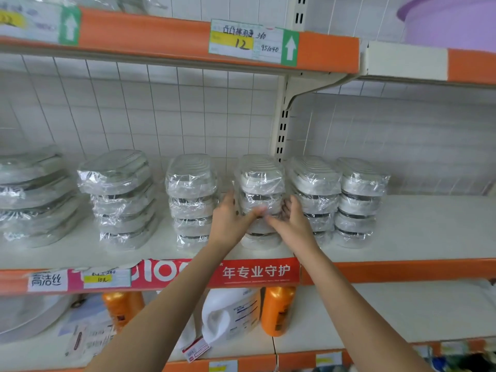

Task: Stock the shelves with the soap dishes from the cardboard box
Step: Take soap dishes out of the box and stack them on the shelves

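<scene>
Bright even light, soft blur, perhaps edge-warped.

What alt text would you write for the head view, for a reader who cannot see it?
Both hands, left hand and right hand, hold a stack of wrapped soap dishes on the middle shelf, between five similar stacks.
</scene>
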The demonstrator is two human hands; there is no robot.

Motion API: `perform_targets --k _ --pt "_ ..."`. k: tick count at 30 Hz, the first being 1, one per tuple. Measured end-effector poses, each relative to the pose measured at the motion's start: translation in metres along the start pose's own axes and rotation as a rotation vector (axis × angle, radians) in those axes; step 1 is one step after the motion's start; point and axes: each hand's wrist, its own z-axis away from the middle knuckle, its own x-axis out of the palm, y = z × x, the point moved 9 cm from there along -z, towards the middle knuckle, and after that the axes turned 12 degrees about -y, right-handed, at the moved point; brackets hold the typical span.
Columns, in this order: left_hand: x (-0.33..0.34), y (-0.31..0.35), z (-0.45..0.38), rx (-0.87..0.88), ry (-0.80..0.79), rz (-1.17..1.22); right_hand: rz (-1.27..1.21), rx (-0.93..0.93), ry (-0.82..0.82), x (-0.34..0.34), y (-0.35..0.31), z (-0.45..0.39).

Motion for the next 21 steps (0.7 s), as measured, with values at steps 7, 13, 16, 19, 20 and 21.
perform_targets --k 7,13,16,19,20,21 --pt "0.001 0.013 -0.018 0.048 -0.087 0.065 -0.020 -0.084 0.061 -0.004 -0.026 0.000" --pt "0.006 0.016 0.033 0.115 0.166 -0.045 0.066 -0.045 0.251 -0.040 -0.002 0.041" --pt "0.026 0.038 0.040 0.215 0.166 -0.070 0.090 -0.005 0.372 -0.076 0.020 0.061" --pt "0.033 0.031 0.037 0.125 0.236 -0.008 0.129 0.049 0.524 -0.121 0.039 0.079" --pt "0.034 0.023 0.037 0.062 0.248 0.016 0.139 0.075 0.554 -0.135 0.046 0.082" --pt "0.036 0.015 0.037 0.004 0.242 0.032 0.143 0.110 0.563 -0.147 0.054 0.082"
